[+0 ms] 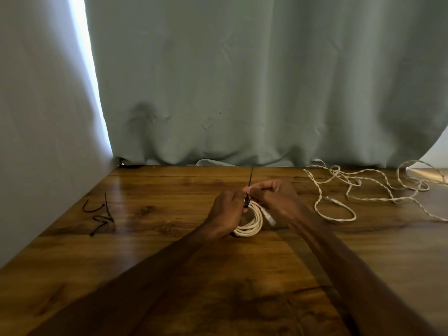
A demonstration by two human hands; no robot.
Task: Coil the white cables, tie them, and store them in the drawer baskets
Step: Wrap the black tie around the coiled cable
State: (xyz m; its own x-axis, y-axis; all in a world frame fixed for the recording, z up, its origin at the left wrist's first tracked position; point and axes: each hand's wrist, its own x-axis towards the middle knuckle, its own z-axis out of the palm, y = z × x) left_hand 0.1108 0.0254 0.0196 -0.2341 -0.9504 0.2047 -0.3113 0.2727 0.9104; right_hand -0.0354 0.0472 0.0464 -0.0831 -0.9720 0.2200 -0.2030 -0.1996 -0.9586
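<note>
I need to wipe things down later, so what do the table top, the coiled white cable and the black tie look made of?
The table top: wood, glossy varnish; grain, knots and glare show. The coiled white cable: probably smooth plastic jacket; it bends in soft loops. The black tie: thin strip standing straight, likely nylon; too small to be sure.

I'm seeing a glossy wooden table (169, 251). A coiled white cable (252, 224) is resting on it, between and just below the left hand (226, 209) and the right hand (274, 197). Loose white cables (363, 187) are sprawling in a tangle well to the right of the right hand. Black ties (101, 217) are lying well to the left of the left hand.
</note>
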